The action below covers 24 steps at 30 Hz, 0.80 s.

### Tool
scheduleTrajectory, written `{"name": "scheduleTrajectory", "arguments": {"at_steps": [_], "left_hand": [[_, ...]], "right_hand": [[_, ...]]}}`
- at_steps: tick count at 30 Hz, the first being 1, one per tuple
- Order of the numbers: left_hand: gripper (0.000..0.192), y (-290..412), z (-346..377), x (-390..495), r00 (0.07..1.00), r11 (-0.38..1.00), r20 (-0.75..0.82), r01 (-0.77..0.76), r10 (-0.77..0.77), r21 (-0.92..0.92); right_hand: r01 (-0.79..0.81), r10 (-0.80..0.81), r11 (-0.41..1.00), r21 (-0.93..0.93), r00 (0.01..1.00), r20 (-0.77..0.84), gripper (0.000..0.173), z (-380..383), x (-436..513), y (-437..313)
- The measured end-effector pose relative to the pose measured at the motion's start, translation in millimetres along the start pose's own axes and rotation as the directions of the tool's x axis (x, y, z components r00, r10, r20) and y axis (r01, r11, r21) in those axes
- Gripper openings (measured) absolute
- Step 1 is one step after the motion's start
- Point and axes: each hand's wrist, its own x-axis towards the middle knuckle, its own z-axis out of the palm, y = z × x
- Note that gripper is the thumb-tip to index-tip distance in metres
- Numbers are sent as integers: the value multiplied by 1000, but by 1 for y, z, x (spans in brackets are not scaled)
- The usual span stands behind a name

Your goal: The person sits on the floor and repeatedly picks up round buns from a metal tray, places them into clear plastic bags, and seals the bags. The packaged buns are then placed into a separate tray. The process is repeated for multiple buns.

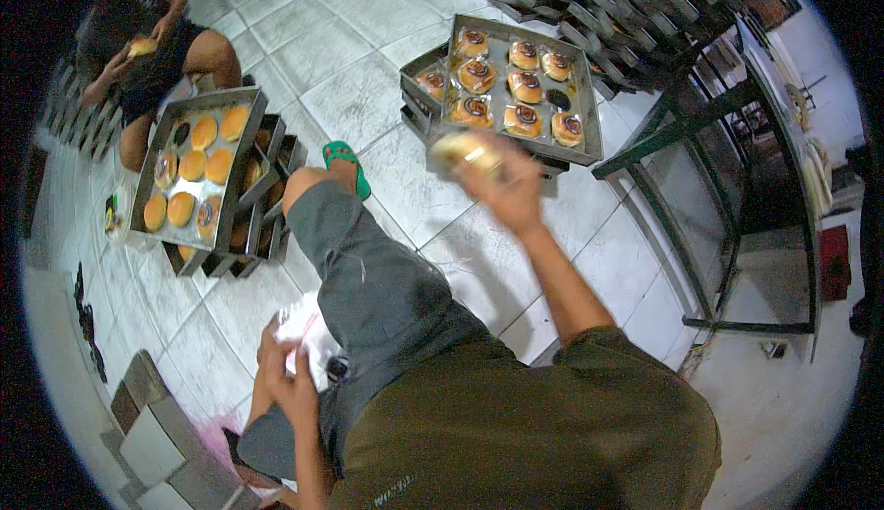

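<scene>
My right hand (511, 189) grips a bun in clear plastic wrap (464, 154), blurred, by the near edge of a metal tray of wrapped buns (507, 120). Several of those buns bear dark round labels, and a dark disc (558, 100) lies among them. By my left thigh, my left hand (283, 368) has its fingers on a stack of clear plastic bags (311, 336). A small dark round thing (337, 369) lies on the bags. To the left, another metal tray (141, 230) holds several golden buns (193, 165), at least some of them without a label.
Both trays top stacks of others, with more trays (266, 185) jutting out at left. Across from me a person (131, 47) holds a bun. Stacked metal trays (621, 6) and a dark-framed table (718, 234) stand at right. My green sandal (349, 168) rests on the tiled floor.
</scene>
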Motion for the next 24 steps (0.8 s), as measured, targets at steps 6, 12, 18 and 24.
{"name": "scheduleTrajectory", "arguments": {"at_steps": [6,12,18,24], "left_hand": [[14,-67,-43,-40,966,966,5,256,-257,27],[63,-92,-10,-43,965,951,-48,263,-259,165],[69,-93,-17,-37,822,806,85,568,-562,-167],[85,-82,-20,-60,963,949,85,232,-255,212]], "right_hand": [[31,-210,525,-851,973,-94,43,-160,145,108],[67,-58,996,-59,986,154,25,14,110,20],[149,-304,945,292,66,950,68,320,-62,-87],[128,342,940,-317,-384,858,116,375,-135,-45]]}}
